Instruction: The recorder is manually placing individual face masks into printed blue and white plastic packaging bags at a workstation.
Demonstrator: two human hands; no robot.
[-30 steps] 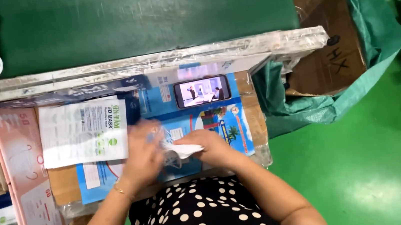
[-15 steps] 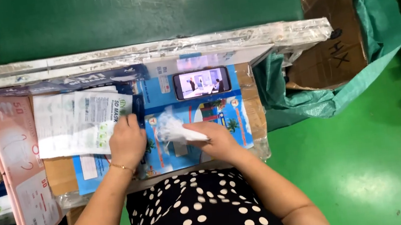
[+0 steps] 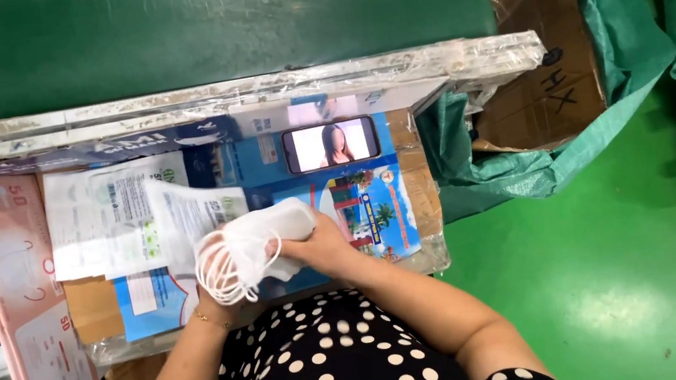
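The dark green conveyor surface (image 3: 209, 26) fills the top of the view, edged on the near side by a long, worn rail wrapped in clear film (image 3: 259, 89). To the right, on the glossy green floor (image 3: 620, 285), stands an open brown cardboard carton lined with a green woven sack (image 3: 595, 67). Below the rail lies the work surface, covered with flattened blue printed cardboard sheets (image 3: 365, 204), and a flat pink printed carton (image 3: 17, 277) lies along its left side. A stack of white printed plastic pouches (image 3: 112, 220) rests left of centre, and a black smartphone with a lit screen (image 3: 331, 144) sits near the rail, well apart from the work. The person, in a black garment with white dots (image 3: 349, 358), holds a stack of white face masks (image 3: 263, 237) raised just above the blue sheets, close to the body. The right hand (image 3: 323, 247) is closed round the stack's right end, pinching it firmly. The left hand (image 3: 215, 302) is mostly hidden beneath the hanging white ear loops (image 3: 224, 271); it appears to support the stack from below, but I cannot tell how its fingers are set. Judged step: the stack is gathered and squared, not yet bagged. The next move would call for one pouch to be separated and opened while the loops are kept tucked, as they could snag.
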